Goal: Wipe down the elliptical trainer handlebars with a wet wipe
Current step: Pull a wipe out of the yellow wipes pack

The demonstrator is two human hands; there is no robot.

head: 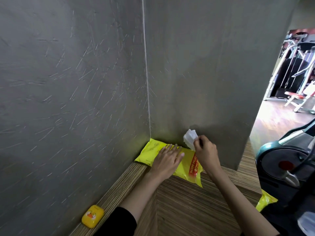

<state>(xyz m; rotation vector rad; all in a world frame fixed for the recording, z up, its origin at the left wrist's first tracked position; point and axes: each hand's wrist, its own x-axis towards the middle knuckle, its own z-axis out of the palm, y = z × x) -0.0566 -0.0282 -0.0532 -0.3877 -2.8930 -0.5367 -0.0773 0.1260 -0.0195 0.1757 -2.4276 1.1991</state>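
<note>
Pinching 1 wet wipe (pixel 190 137) just above the yellow pack (pixel 188 161), the right hand (pixel 205 150) holds its edge. The left hand (pixel 167 157) lies flat on the pack. The wipe looks soft, light and floppy, and maybe its end is caught inside.

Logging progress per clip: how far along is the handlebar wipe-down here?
Done: no wiping yet. In hand: the right hand pinches a white wet wipe above the yellow plastic wipe pack, which the left hand presses. Left: carrying it to the dark elliptical trainer and wiping its handlebars.
</note>
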